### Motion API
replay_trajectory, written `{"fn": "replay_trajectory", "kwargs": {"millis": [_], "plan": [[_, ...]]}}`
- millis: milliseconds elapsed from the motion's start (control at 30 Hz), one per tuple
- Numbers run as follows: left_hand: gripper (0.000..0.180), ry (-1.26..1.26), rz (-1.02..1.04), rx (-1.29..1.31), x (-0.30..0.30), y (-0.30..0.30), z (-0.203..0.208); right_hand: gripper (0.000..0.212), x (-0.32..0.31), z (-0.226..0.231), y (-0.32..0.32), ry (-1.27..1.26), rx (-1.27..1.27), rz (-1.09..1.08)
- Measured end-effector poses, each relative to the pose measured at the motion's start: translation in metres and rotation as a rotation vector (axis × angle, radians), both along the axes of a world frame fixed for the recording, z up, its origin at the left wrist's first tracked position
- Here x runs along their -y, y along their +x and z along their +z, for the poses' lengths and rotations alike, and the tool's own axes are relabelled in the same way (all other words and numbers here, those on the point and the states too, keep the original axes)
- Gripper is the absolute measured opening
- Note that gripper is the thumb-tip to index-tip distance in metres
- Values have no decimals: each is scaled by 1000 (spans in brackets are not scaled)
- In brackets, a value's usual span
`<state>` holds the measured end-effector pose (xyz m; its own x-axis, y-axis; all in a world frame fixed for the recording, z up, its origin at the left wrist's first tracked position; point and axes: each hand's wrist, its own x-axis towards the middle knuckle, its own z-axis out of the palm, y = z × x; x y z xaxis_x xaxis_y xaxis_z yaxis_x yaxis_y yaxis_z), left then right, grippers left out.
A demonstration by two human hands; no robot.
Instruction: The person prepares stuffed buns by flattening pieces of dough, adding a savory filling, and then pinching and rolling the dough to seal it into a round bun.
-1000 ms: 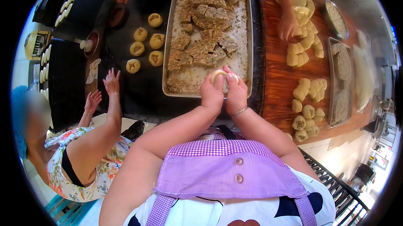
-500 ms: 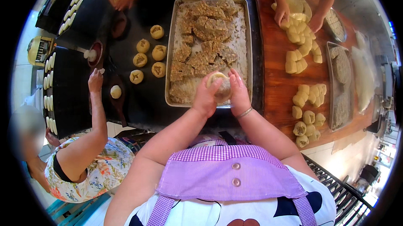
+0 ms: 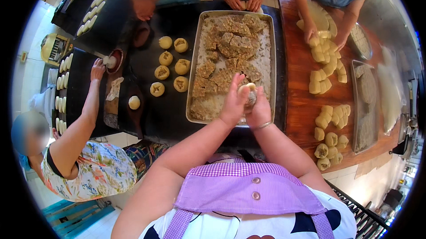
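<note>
Above the near part of a metal tray (image 3: pixel 190 101), I hold a round of dough (image 3: pixel 245 89) between my palms. Its pale rim curls around a darker filling. My left hand (image 3: pixel 234 104) presses on its left side, with fingers stretched upward. On the other side my right hand (image 3: pixel 261 109) cups it, and those fingers partly hide it. Beneath and beyond my hands, the tray carries crumbly brown filling (image 3: pixel 242 42), broken into chunks and dusted with pale crumbs.
Several filled dough buns (image 3: pixel 182 66) sit left of the tray on the black table (image 3: pixel 173 112). A plain dough ball (image 3: pixel 134 102) rests on a dark wooden paddle. Cut dough (image 3: pixel 329 79) lies on the wooden table (image 3: pixel 297 101) at right. Co-workers' hands reach in from the left and far side.
My hands have closed further around the dough, and the left fingers now point up. Another bun stands in the far-side group. The whole view has shifted, so the tables appear further right and lower.
</note>
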<state>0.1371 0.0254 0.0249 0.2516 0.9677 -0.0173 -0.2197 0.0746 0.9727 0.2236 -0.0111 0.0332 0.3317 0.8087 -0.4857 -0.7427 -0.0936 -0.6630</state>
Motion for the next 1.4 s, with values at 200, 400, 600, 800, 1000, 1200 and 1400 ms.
{"fn": "replay_trajectory", "kwargs": {"millis": [200,400,600,800,1000,1200,1400], "plan": [[40,-553,-60,477,15,-14,18,43,17,6,-5,80,381,108],[30,-468,9,337,30,-3,12,40,22,13,-4,94,69,121],[30,-64,115,-127,49,-1,-15,32,35,-5,-19,50,406,74],[35,-254,161,221,15,4,20,41,11,23,-9,49,88,43],[34,-488,19,555,22,-20,23,48,21,16,-9,123,403,151],[27,-409,10,410,31,-13,26,37,19,14,-23,166,32,68],[28,7,130,-40,35,-8,-7,28,19,16,-36,140,221,-3]]}}
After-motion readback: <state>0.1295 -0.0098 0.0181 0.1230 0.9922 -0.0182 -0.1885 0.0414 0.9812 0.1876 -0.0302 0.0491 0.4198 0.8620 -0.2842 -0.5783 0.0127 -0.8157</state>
